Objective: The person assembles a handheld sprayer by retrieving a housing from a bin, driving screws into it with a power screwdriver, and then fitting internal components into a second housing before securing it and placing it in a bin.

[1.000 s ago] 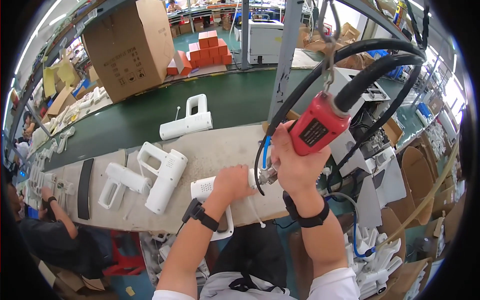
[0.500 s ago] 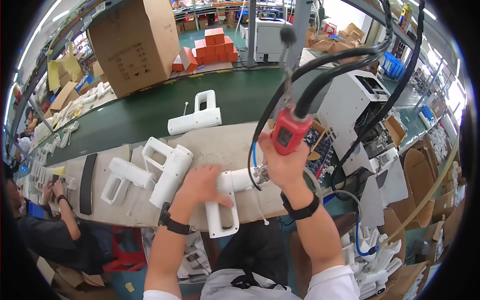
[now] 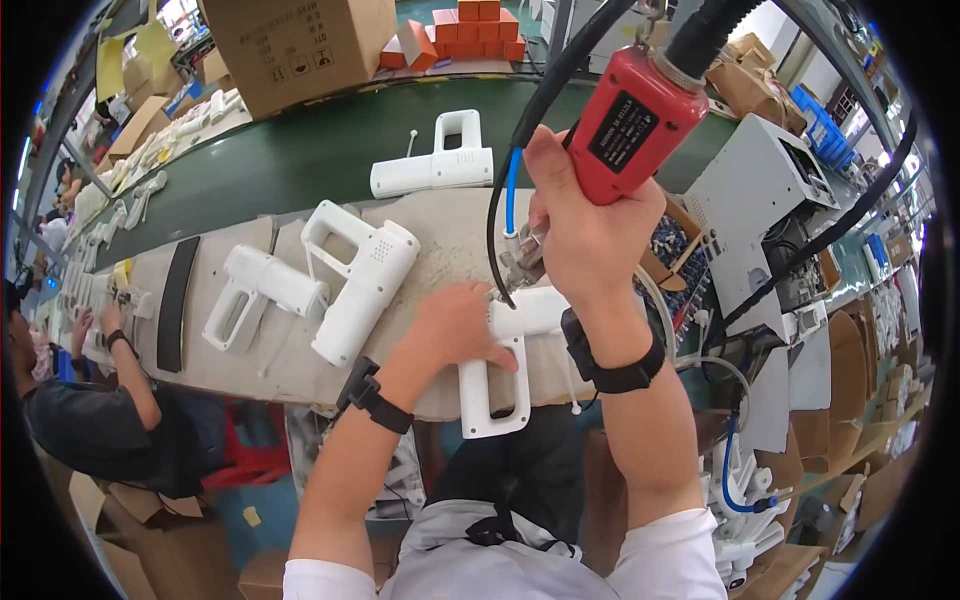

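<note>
My right hand [image 3: 605, 255] is wrapped round a red powered screwdriver [image 3: 640, 125] hanging from a thick black cable. Its shiny metal lower end [image 3: 523, 262] points down at a white plastic housing [image 3: 540, 312] with a loop handle, close to my left fingers. Whether the tip touches the housing I cannot tell. My left hand [image 3: 455, 325] grips the housing where body and handle meet, thumb across the front. The housing lies on the bench with its handle toward me. A short white cord [image 3: 573, 385] hangs beside it.
Two similar white housings [image 3: 365, 290] [image 3: 265, 285] lie to the left, beside a black strip [image 3: 177, 305]. Another housing [image 3: 435, 165] rests on the green belt [image 3: 330, 150]. A tray of screws [image 3: 668, 250] sits at right. A co-worker [image 3: 100, 420] works at far left.
The screwdriver's lower end has moved left along the housing, from its right end toward my left hand. My left hand keeps its hold. The whole view has shifted.
</note>
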A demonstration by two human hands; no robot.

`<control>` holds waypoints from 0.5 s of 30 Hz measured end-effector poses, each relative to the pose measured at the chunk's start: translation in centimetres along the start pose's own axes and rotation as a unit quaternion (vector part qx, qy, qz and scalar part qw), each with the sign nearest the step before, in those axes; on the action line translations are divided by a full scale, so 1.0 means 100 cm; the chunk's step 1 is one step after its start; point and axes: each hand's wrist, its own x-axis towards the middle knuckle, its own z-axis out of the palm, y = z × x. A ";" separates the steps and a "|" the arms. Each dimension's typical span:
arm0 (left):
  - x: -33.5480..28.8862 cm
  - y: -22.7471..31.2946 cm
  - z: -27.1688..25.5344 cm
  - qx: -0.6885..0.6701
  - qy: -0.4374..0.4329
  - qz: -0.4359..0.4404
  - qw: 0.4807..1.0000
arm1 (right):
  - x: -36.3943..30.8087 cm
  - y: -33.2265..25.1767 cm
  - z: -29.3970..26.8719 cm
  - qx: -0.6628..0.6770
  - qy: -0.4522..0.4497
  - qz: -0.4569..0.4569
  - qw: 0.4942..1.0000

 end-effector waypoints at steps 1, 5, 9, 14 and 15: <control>-0.001 -0.002 0.003 -0.002 -0.001 -0.002 1.000 | -0.002 0.004 0.002 0.000 -0.002 0.003 1.000; -0.002 -0.003 0.003 0.003 0.026 0.032 0.999 | -0.012 0.026 0.004 -0.048 -0.007 0.038 0.998; 0.001 -0.013 0.016 0.013 0.028 0.042 0.999 | -0.017 0.029 0.008 -0.079 -0.057 0.063 0.993; 0.010 -0.007 0.008 -0.034 0.072 0.035 0.996 | -0.005 -0.006 -0.007 -0.055 -0.002 -0.045 0.997; 0.013 -0.004 0.003 -0.029 0.056 0.015 0.998 | -0.003 -0.022 -0.011 -0.040 -0.016 -0.066 0.997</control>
